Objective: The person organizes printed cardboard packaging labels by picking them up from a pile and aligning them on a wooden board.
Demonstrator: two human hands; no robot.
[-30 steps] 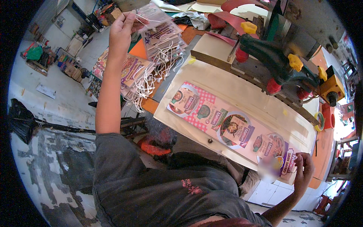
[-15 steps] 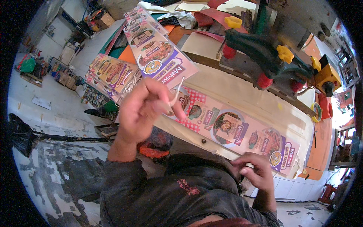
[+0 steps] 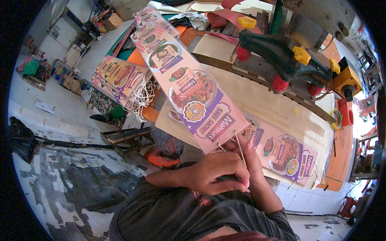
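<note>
A long pink and purple printed strip [image 3: 197, 92] with food pictures slants from the far left toward me, its near end raised over the bench. White string [image 3: 240, 149] passes through two holes at that end. My left hand [image 3: 219, 172] is closed below the end, thumb and forefinger pinched on the string. My right hand [image 3: 252, 158] is closed around the strip's near corner, partly hidden by the strip and my left hand. A similar strip [image 3: 283, 156] lies flat on the cream board [image 3: 273, 100], right of my hands and partly covered.
Stacked strips [image 3: 120, 78] with tangled white strings [image 3: 142, 96] lie at the left. Across the back of the board stands a dark green machine frame [image 3: 277, 60] with yellow knobs and red feet. A yellow control box [image 3: 345, 82] and a tape roll [image 3: 336, 119] are at the right.
The upper strip's near end has come toward me and to the right. My left hand has moved down and right with the string; my right hand has moved up and left onto the strip.
</note>
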